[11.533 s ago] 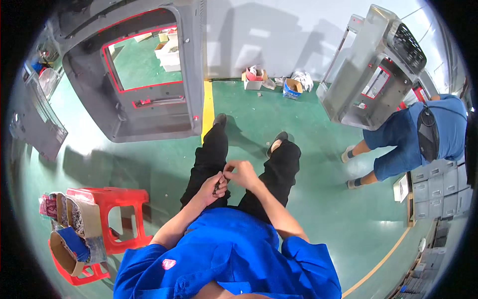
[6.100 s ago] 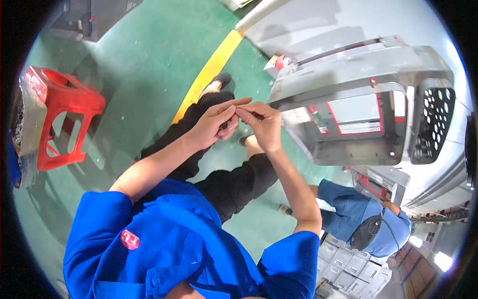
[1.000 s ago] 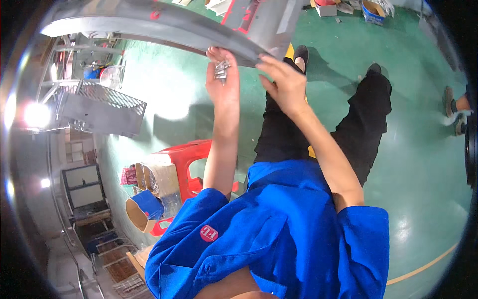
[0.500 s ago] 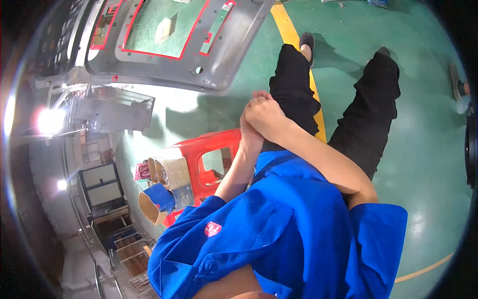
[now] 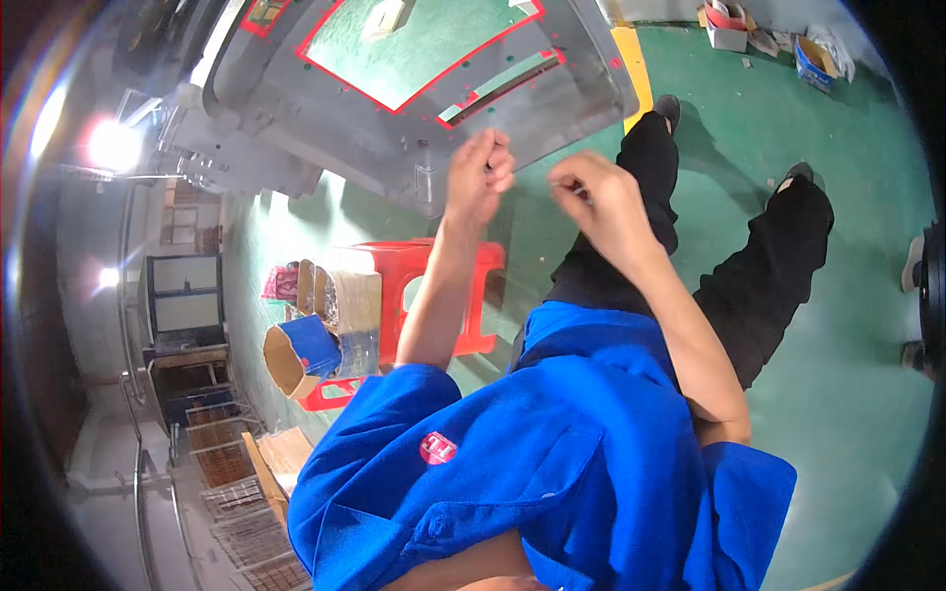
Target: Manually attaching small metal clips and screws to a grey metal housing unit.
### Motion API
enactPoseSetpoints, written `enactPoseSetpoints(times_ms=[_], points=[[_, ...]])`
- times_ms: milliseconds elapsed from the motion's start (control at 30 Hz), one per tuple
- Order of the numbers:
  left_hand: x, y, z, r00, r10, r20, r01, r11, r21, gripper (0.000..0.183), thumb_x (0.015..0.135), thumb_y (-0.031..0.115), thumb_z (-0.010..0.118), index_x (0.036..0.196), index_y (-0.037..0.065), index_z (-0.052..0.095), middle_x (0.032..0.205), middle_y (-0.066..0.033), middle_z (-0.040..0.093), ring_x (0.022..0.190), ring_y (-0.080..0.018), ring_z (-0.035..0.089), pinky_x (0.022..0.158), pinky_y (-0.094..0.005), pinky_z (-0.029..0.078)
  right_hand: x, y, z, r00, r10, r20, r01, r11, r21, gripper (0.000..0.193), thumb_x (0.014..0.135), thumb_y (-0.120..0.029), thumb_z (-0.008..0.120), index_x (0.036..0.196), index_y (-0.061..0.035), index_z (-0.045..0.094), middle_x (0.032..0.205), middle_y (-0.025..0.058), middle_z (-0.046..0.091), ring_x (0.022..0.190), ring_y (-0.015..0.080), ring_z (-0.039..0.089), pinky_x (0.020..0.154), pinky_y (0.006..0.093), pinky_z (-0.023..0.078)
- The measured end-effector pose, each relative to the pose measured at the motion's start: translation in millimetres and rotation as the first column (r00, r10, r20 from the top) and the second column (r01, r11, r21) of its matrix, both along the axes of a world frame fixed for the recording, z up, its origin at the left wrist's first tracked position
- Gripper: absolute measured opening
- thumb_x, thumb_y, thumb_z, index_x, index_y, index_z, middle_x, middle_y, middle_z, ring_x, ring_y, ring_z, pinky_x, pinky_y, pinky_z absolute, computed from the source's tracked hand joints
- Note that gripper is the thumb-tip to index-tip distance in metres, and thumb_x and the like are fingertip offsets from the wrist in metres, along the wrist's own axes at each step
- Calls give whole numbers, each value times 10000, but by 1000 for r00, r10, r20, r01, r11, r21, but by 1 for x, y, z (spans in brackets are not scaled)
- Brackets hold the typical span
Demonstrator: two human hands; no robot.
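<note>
My left hand (image 5: 480, 177) is raised in front of the grey moulded panel (image 5: 345, 133), whose openings are edged in red. Its fingers are curled in toward the palm, and whatever they may hold is hidden. To its right, above my thigh, my right hand (image 5: 609, 202) has thumb and fingers bent together in a pinch. Something small may sit between those fingertips, too small to name. A gap separates the two hands, and both are near the panel's lower right edge.
A red plastic stool (image 5: 490, 286) stands below the panel, beside open cardboard boxes (image 5: 286, 362). A yellow line (image 5: 631, 74) runs along the green floor (image 5: 838, 414). More boxes (image 5: 727, 37) lie at the far right. Wire racks (image 5: 236, 502) stand at the lower left.
My hands, clasped together before, have come apart; the left rose toward the panel and the right shifted right. The view has turned, so the panel now lies closer to my hands.
</note>
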State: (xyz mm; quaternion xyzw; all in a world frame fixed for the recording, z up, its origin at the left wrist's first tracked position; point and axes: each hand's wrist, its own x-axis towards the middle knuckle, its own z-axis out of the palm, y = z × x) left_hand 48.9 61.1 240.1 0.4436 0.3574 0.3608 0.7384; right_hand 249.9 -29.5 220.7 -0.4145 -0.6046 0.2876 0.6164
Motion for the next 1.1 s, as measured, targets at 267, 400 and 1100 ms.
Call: enactPoseSetpoints(times_ms=[267,400,1100], points=[[-52,31,-2,259,444,-858,653,574,494,210,922,194,506,897,23,626,863,-170,644,830,-365,609,711,-402,464,38,2,-22,932,-284,-226,265,958,-110,95,737,55,691,787,9,625,789,47,606,686,118,588,631,255,488],[-55,37,-17,439,404,-803,522,612,594,220,926,196,505,891,24,638,856,-160,650,821,-350,619,727,-387,470,51,4,-9,886,-321,-334,300,947,-112,91,745,63,684,822,16,671,794,53,624,756,115,611,694,237,515],[37,28,-26,624,203,-755,578,530,620,206,903,194,555,897,1,627,803,-155,626,730,-289,611,667,-357,465,116,49,-10,699,-695,-170,690,717,-95,68,738,5,677,806,10,680,751,53,665,685,104,630,652,237,507]])
